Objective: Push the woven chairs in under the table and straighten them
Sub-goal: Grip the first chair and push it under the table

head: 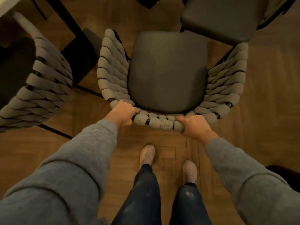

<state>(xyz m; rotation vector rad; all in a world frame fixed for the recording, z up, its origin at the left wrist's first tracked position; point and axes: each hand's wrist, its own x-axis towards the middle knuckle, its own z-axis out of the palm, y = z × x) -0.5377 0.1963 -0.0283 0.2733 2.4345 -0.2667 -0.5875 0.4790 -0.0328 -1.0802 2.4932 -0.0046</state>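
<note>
A woven chair (167,73) with a dark seat cushion and a curved grey rope back stands directly in front of me, seen from above. My left hand (123,112) grips the top rail of its back on the left. My right hand (194,125) grips the same rail on the right. A second woven chair (40,88) stands to the left, its seat hidden in shadow. A pale table edge (6,7) shows at the top left corner, with dark table legs (69,21) running beneath it.
A third chair's dark seat (220,18) sits at the top right, close to the held chair's right arm. My two feet in pale shoes (146,155) stand on the wooden parquet floor (267,111) behind the chair. Open floor lies to the right.
</note>
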